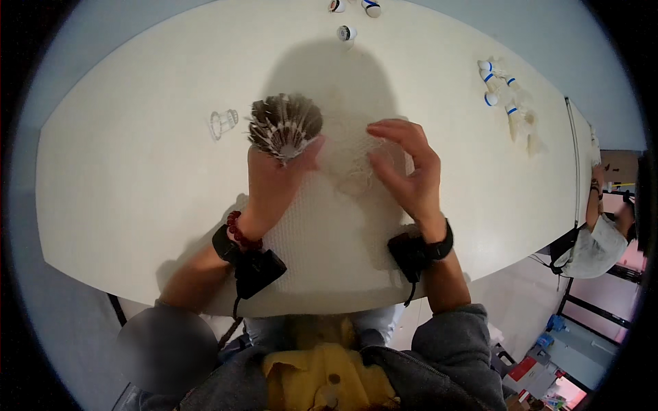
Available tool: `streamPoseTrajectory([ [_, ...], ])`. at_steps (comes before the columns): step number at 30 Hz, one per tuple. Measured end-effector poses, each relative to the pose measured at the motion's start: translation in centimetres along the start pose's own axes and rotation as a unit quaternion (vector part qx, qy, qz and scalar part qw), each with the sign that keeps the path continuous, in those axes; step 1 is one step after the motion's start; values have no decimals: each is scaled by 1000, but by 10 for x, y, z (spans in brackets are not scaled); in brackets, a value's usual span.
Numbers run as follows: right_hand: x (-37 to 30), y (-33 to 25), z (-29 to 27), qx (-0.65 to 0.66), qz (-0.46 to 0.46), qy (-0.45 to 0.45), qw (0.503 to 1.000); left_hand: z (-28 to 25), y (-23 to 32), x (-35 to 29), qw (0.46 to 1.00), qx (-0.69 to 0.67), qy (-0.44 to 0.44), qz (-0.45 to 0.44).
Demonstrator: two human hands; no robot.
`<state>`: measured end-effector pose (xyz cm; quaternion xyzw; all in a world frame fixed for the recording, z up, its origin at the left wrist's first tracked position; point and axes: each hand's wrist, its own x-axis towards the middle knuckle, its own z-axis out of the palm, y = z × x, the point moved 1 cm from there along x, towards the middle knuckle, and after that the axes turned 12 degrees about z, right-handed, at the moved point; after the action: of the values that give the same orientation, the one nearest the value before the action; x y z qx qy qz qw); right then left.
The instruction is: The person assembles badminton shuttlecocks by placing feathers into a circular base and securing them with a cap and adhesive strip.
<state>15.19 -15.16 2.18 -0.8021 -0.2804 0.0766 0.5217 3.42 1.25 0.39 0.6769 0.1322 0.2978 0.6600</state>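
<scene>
My left hand is closed around a shuttlecock with dark brown and white feathers. Its feathers fan out above my fingers, and its base is hidden in the hand. To the right, my right hand is held over the table with thumb and fingers apart and curved, and nothing solid shows between them. Beside its fingertips is a faint, see-through, net-like patch, too blurred to name. A clear, ribbed, skirt-shaped plastic piece lies left of the shuttlecock.
Several white shuttlecocks with blue bands lie at the right of the pale table. More white-headed shuttlecocks sit at the far edge. Another person is beyond the right edge, near boxes on the floor.
</scene>
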Motion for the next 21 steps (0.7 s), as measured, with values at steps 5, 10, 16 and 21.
streamPoseTrajectory([
  [5,-4,-13,-7,-197,-100,-88,971,2,2,0,997,-10,78,-1],
  [10,-8,-27,-10,-109,-82,-152,979,0,2,-3,998,9,65,-4],
  [16,-10,-22,-10,2,28,-68,997,-5,4,-7,991,-84,-58,-85],
  [21,-19,-15,11,-26,83,-83,993,-12,-15,-19,986,-44,-163,-13],
])
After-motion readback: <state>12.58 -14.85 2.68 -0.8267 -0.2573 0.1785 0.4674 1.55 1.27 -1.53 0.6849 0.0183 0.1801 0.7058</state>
